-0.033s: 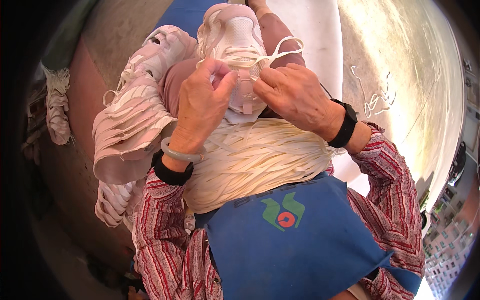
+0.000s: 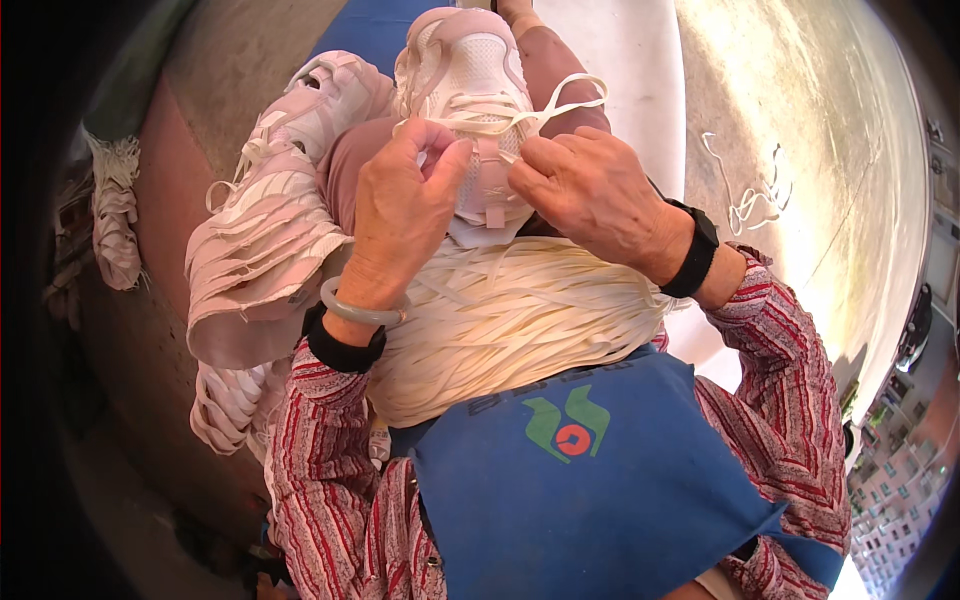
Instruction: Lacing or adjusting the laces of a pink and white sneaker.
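Observation:
A white and pale pink sneaker upper (image 2: 480,75) lies toe-away over my lap, with a cream shoelace (image 2: 575,85) threaded across it and looping out to the right. My left hand (image 2: 410,190) is closed at the left of the tongue, thumb bent toward the fingers where the lace runs in; its grip is partly hidden. From the right, my right hand (image 2: 590,190) pinches a lace end, whose pale tip pokes out toward the pink tongue tab (image 2: 495,215). A thick bundle of cream laces (image 2: 510,315) rests across my lap below both hands.
Several similar shoe uppers (image 2: 265,240) are stacked at my left, beside my leg. More laced pieces (image 2: 118,210) hang farther left. A loose lace (image 2: 755,200) lies on the floor at right. A blue apron (image 2: 600,490) covers my front.
My right hand and wrist have shifted very slightly to the right. The sneaker upper and the lace look unmoved.

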`<state>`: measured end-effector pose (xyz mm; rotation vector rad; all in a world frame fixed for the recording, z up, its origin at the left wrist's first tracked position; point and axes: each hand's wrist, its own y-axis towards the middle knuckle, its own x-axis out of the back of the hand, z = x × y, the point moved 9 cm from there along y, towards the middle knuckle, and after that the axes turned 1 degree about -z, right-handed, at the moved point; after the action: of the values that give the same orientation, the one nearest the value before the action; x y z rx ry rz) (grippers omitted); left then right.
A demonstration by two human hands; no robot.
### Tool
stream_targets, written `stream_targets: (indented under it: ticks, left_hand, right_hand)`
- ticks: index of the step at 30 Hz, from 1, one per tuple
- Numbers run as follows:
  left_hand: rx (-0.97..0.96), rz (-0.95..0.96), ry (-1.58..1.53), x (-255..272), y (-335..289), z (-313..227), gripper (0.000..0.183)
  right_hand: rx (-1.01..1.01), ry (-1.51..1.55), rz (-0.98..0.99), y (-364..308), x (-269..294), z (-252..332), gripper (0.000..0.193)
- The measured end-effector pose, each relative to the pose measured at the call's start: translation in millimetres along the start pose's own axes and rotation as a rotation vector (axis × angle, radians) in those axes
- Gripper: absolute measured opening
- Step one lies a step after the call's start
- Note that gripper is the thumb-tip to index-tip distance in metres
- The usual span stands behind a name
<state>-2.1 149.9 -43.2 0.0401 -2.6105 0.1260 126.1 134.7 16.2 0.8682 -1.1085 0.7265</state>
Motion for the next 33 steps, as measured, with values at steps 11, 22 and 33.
stream_targets:
  ticks: [11, 22, 33]
  left_hand:
    - [-0.099, -0.062, 0.005, 6.4, -0.6, -12.4, 0.01]
    - [-0.226, 0.018, 0.255, -0.1, -0.1, -27.7, 0.01]
    - [-0.227, 0.011, 0.184, -1.5, -1.6, -20.0, 0.008]
  right_hand:
    - [-0.391, 0.548, 0.026, -10.9, -12.3, -41.7, 0.014]
    - [-0.382, 0.253, -0.04, -3.6, -6.9, -38.9, 0.013]
    - [-0.447, 0.213, 0.011, 0.2, -15.3, -39.7, 0.01]
